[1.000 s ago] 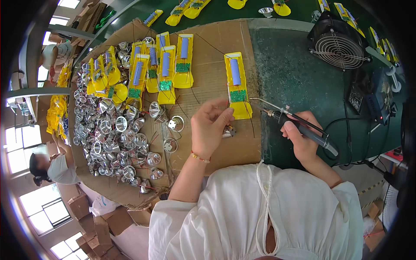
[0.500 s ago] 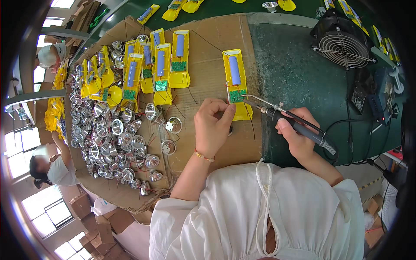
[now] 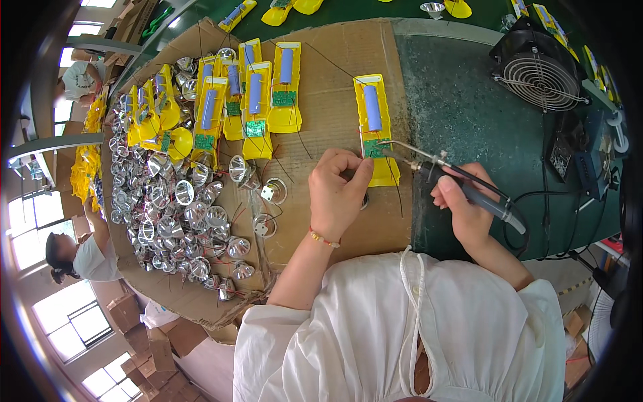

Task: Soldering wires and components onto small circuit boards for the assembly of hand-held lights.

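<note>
Iron (image 3: 493,206) has moved in over green board (image 3: 369,150), in yellow case (image 3: 385,175) on cardboard (image 3: 328,120). My right hand (image 3: 467,208) grips iron. My left hand (image 3: 337,193) bunched, can't tell if holding anything. Board looks midway; many silver cups (image 3: 183,192) lie loose.

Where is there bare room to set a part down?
The widest bare patch is green tabletop between the cardboard and the black fan. A narrower strip of cardboard, crossed by wires, lies between the grouped yellow housings and the lone housing. It is crowded left, with silver reflectors, and right, with cables.
</note>
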Available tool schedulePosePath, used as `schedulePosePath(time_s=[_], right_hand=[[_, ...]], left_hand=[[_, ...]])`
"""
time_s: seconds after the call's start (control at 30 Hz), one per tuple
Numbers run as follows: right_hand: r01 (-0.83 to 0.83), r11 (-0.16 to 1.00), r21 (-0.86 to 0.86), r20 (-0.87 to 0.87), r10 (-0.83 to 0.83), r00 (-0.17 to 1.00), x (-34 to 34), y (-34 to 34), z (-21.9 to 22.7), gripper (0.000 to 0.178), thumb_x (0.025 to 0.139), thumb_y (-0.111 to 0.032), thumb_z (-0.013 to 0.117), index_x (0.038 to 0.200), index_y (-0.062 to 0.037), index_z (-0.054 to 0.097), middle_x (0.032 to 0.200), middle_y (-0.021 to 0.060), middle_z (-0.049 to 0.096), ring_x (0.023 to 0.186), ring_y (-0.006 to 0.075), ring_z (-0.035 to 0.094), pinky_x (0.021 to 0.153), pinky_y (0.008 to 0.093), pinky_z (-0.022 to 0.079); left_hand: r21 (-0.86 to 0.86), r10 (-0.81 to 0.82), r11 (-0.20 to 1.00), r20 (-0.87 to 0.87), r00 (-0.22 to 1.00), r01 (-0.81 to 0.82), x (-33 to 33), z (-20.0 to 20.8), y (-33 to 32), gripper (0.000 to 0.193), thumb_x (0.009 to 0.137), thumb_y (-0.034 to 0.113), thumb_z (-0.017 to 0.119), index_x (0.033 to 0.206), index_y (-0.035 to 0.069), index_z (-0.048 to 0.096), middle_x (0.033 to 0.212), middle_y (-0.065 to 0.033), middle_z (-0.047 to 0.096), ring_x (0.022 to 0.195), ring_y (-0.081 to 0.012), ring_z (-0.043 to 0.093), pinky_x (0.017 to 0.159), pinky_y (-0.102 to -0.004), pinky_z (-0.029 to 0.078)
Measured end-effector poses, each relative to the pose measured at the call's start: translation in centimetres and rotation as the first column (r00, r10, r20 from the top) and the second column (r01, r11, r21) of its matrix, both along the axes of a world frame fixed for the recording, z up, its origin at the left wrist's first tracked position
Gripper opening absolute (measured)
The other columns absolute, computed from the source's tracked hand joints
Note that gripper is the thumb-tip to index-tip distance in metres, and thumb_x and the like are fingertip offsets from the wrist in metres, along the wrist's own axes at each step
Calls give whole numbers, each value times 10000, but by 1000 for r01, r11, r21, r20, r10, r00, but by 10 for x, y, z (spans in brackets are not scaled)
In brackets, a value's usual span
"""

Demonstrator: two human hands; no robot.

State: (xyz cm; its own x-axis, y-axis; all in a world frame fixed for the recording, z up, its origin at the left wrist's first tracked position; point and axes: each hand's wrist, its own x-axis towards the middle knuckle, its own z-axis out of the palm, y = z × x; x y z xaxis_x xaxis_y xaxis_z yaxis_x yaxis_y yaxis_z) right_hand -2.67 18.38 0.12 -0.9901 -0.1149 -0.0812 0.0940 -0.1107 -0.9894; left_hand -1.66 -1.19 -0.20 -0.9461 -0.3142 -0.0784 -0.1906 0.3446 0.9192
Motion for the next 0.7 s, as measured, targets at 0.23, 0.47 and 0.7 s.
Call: schedulePosePath(time_s=[0.23,0.47,0.7], right_hand=[[38,999,-13,-74,-39,997,3,11,1,173,809,-88,626,892,28,528,712,100,603,593,109,580,512,212,473],[27,999,-19,-54,-28,998,8,18,2,180,802,-90,637,890,25,530,712,100,604,593,107,579,520,212,476],[-14,996,89,-124,25,992,10,18,-1,161,788,-75,644,859,25,541,694,77,616,598,89,579,529,208,465]], left_hand=[[-13,5,1000,-14,1000,-5,0,-4,-3,132,762,82,648,713,-35,614,752,-76,569,560,-106,523,520,-239,424],[116,145,983,-18,989,-142,11,6,3,111,790,67,639,760,-39,632,780,-70,583,573,-98,513,532,-232,428],[-50,-62,997,-36,997,61,7,7,2,140,776,125,666,732,-6,643,743,-62,496,642,-125,500,536,-250,411]])
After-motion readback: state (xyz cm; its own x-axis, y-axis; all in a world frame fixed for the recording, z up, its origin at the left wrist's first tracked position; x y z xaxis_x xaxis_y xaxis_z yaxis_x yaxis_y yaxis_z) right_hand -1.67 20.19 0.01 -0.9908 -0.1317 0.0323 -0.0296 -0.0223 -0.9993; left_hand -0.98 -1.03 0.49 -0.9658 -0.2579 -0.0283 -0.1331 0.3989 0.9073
